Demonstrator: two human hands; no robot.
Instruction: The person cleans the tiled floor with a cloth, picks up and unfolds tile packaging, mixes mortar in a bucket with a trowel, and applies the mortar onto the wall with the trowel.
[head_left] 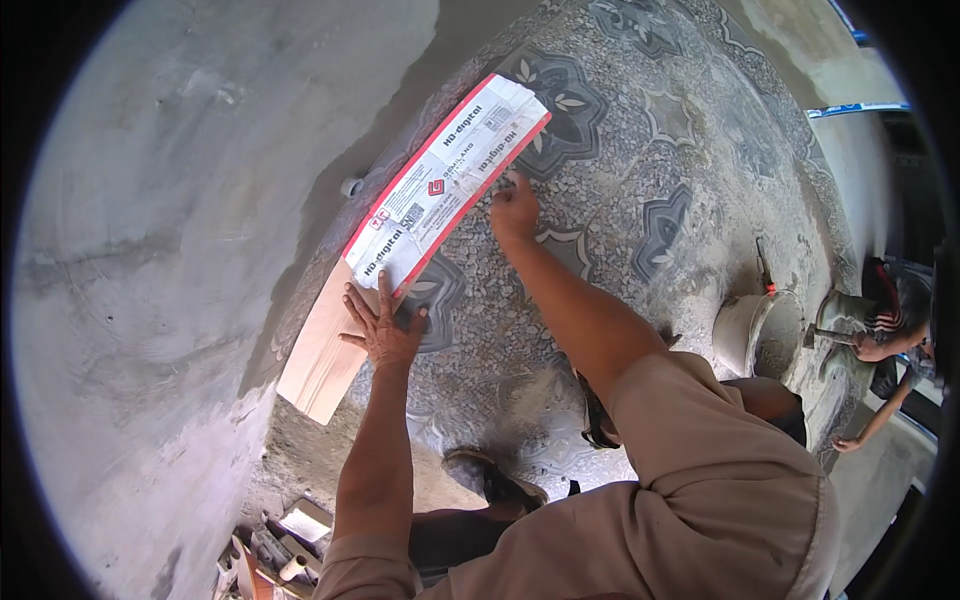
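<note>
The patterned floor [665, 160] is spread beneath the left hand [388, 340] and the right hand [515, 210]. A long, partly printed cardboard strip [430, 190] is touched by the left hand, whose fingers are splayed apart upon it. A bucket [735, 335] is seen well to the right of both hands. The right hand is curled beside the strip's edge; whether anything is clamped there cannot be told.

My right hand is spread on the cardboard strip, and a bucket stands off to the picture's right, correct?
Not quite: in the head view it's your left hand spread on the cardboard strip. The bucket does stand off to the picture's right.
</note>
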